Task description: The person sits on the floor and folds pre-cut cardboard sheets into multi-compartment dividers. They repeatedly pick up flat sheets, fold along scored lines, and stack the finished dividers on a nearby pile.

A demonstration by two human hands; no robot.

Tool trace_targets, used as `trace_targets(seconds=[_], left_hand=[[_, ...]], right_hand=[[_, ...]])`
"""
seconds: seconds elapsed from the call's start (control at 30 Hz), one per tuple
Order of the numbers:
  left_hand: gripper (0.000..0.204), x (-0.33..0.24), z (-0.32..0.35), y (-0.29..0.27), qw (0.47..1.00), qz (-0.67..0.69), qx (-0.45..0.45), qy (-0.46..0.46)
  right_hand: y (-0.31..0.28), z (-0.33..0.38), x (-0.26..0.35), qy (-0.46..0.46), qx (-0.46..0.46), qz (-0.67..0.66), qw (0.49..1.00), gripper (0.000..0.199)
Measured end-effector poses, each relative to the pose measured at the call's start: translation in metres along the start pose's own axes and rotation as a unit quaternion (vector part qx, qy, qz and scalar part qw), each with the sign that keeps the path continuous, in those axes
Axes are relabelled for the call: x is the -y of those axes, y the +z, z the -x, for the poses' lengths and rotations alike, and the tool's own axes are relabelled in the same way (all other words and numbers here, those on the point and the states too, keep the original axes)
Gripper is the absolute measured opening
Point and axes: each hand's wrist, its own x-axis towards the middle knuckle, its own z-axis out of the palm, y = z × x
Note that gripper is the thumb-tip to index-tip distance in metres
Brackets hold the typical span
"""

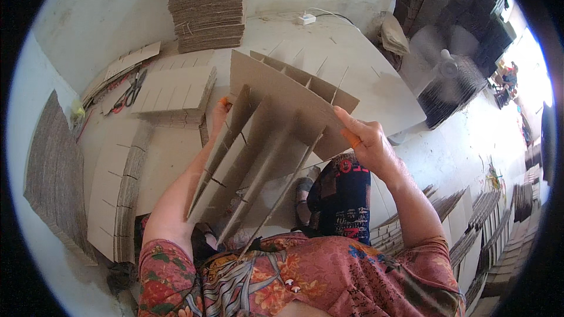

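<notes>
A partly assembled cardboard divider (276, 91) is held up in front of me. One wide sheet crosses several slotted strips, which stand out toward my lap, and small cells show on its far side. My right hand (372, 144) grips the right edge of the sheet, with an orange cover on a finger. My left hand (221, 113) is at the divider's left side, closed at its edge; an orange-covered finger shows, and the board hides part of that hand.
Slotted cardboard sheets lie in a stack (176, 89) on the table (388, 103), beside scissors (130, 91). More slotted boards (111, 191) stand at left. A tall cardboard pile (202, 9) rises at the back. A fan (447, 66) is at right; cardboard pieces (470, 223) fill the lower right.
</notes>
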Motion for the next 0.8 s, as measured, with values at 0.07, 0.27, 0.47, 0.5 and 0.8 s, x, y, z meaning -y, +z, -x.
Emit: trace_targets(seconds=[0.07,0.27,0.47,0.5,0.8], left_hand=[[0.031,0.0,0.001,-0.001,1.0,-0.005,-0.012,0.006],[0.035,0.0,-0.013,-0.08,0.934,-0.325,-0.047,0.138],[0.037,-0.064,0.027,-0.02,0.968,-0.2,-0.135,-0.062],[0.038,-0.079,0.032,-0.015,0.971,-0.198,-0.107,-0.083],[0.036,-0.084,0.058,-0.078,0.864,-0.476,-0.149,0.065]], right_hand=[[-0.002,-0.001,0.003,0.003,0.006,0.001,1.0,0.045],[0.003,-0.009,0.012,-0.046,-0.002,-0.006,0.999,0.049],[0.005,-0.016,0.009,-0.036,0.032,0.041,0.998,0.051],[0.009,-0.017,0.005,-0.05,0.029,0.039,0.998,0.05],[0.04,-0.026,-0.03,-0.079,-0.026,0.055,0.995,0.049]])
